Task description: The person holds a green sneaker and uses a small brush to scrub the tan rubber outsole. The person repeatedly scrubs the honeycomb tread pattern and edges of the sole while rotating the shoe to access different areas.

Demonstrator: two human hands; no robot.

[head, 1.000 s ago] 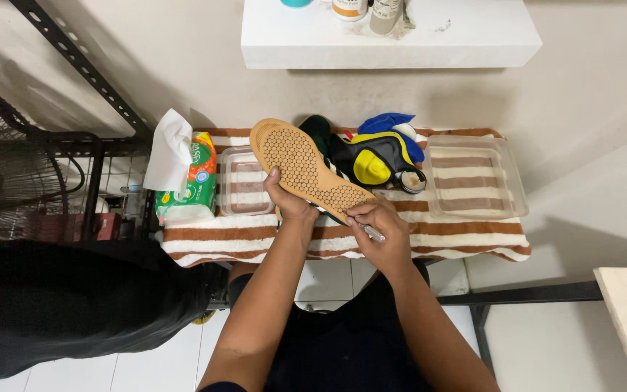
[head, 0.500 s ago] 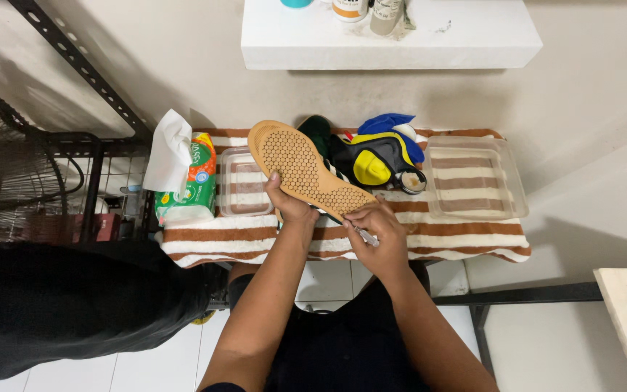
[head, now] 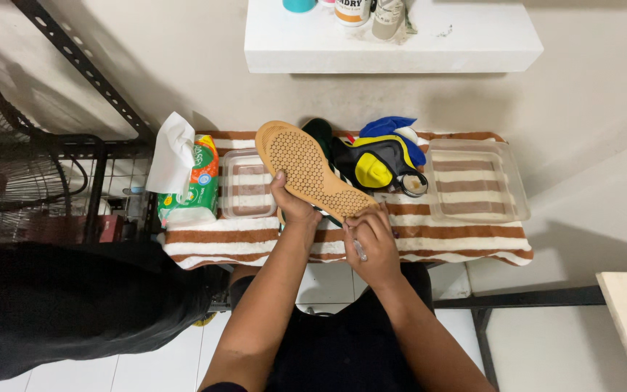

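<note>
— Tan rubber, dotted all over: that is the sole of the shoe (head: 312, 174), turned up toward the camera in the middle of the frame. What has hold of it?

— The left hand (head: 293, 203) grips it from below, thumb on the sole's left edge and fingers wrapped under the shoe. The toe points to the upper left, the heel to the lower right.

— And the other hand?

— The right hand (head: 371, 243) sits at the heel end, just below centre. Its fingers are curled tight around a small slim tool (head: 359, 250), whitish, with only a short piece showing; I cannot tell what kind it is. The fingertips touch the heel edge of the sole.

— Where does all this sit?

— Over a brown-and-white striped towel (head: 459, 243) spread across a low surface. Just left of the shoe lies a clear plastic container (head: 244, 190), and left of that a green pack of wipes (head: 196, 185) with a white sheet standing out of it.

— Anything to the right?

— A second shoe (head: 375, 165), black and yellow with blue behind it, lies just behind the held one. Farther right is a larger clear tray (head: 477, 181). A white shelf (head: 400, 47) runs along the top of the frame, and a dark fan (head: 9, 174) stands at the left edge.
</note>
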